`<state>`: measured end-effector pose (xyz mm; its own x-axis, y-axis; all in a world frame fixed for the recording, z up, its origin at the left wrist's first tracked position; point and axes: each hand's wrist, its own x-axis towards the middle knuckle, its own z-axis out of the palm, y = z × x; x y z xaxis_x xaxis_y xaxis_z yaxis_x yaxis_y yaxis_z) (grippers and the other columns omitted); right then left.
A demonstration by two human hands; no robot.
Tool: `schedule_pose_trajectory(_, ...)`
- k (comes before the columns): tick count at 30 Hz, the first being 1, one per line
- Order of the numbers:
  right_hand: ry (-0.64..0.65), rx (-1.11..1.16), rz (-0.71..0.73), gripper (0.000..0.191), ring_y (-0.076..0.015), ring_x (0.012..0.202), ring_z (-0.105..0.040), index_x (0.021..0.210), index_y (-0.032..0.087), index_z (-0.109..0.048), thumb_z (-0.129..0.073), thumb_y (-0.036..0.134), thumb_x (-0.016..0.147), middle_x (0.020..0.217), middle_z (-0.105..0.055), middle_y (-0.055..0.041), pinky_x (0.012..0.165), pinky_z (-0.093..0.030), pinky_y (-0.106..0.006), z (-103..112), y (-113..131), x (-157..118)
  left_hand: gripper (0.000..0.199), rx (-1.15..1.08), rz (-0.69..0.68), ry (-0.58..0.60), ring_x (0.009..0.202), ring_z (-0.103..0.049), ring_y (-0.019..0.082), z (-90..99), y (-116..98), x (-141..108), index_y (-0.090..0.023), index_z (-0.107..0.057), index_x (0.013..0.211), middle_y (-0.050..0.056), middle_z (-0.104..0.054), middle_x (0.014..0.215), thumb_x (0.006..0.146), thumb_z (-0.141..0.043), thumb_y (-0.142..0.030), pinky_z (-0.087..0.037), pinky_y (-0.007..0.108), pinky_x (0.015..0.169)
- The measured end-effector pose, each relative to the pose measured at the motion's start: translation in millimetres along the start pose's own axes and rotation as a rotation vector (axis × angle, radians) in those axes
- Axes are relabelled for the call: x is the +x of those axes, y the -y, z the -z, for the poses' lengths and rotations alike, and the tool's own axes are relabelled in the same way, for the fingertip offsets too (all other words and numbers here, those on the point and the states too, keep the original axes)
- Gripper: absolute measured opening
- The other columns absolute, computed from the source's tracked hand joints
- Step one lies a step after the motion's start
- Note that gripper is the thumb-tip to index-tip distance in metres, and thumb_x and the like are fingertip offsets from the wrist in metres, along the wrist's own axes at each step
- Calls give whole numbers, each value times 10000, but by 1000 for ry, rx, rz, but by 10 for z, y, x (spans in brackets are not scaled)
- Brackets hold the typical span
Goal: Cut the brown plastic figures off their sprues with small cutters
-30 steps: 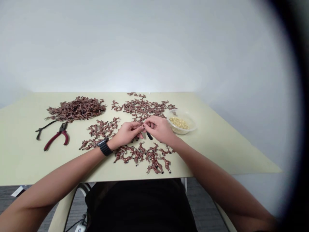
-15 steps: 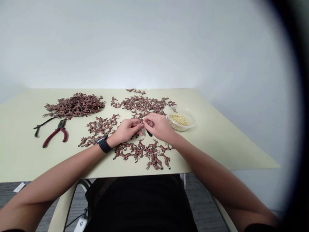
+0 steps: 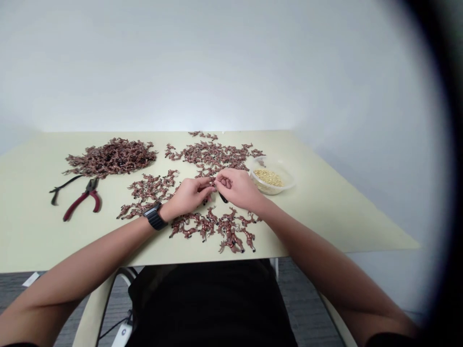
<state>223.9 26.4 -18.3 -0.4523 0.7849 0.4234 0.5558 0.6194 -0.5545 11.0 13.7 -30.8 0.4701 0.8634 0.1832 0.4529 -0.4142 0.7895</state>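
Observation:
My left hand (image 3: 193, 195), with a dark watch on the wrist, is closed in a pinch on a small brown reindeer figure (image 3: 213, 181), mostly covered by the fingers. Touching it from the right, my right hand (image 3: 237, 187) is closed, its thumb and forefinger pressed together at the figure. What those fingertips hold is too small to make out. A black rod-like end (image 3: 223, 197) shows just under the right hand; whether it is gripped cannot be seen. Loose reindeer figures (image 3: 231, 231) lie on the table in front of both hands.
Right of the hands stands a clear plastic bowl (image 3: 289, 180) with small gold pieces (image 3: 268, 177). A heap of reindeer figures (image 3: 115, 156) lies at left, and more figures (image 3: 217, 153) spread behind the hands. Red-handled pliers (image 3: 87, 198) and a black-handled tool (image 3: 65, 187) rest on the table (image 3: 325, 217).
Both hands stay together in nearly the same place. The right hand's fingers have shifted slightly at the left fingertips. Nothing on the table has visibly moved.

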Motion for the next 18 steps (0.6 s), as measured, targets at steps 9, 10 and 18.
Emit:
schedule_pose_trajectory(9, 20, -7, 131, 64, -156, 776, -557, 959, 187, -662, -601, 182, 976, 876, -630, -30, 742, -412, -294, 66, -63, -2, 336, -118, 76, 65, 728, -734, 171, 5, 27, 5, -156, -711, 1048, 69, -792, 819, 1022, -605, -474, -533, 256, 683)
schedule_pose_trajectory(10, 30, -10, 160, 80, -160, 797, -567, 978, 189, -664, -586, 175, 985, 907, -641, -38, 758, -420, -298, 74, -65, -3, 341, -123, 77, 72, 716, -730, 166, 6, 23, 5, -155, -713, 1051, 71, -792, 817, 1020, -610, -478, -524, 248, 663)
schedule_pose_trajectory(18, 57, 8, 174, 94, -180, 804, -567, 972, 185, -624, -534, 193, 1000, 895, -636, -54, 751, -428, -311, 51, -64, -21, 322, -114, 55, 63, 694, -726, 163, 2, -47, -15, -150, -711, 1031, 55, -784, 789, 1025, -599, -452, -518, 240, 659)
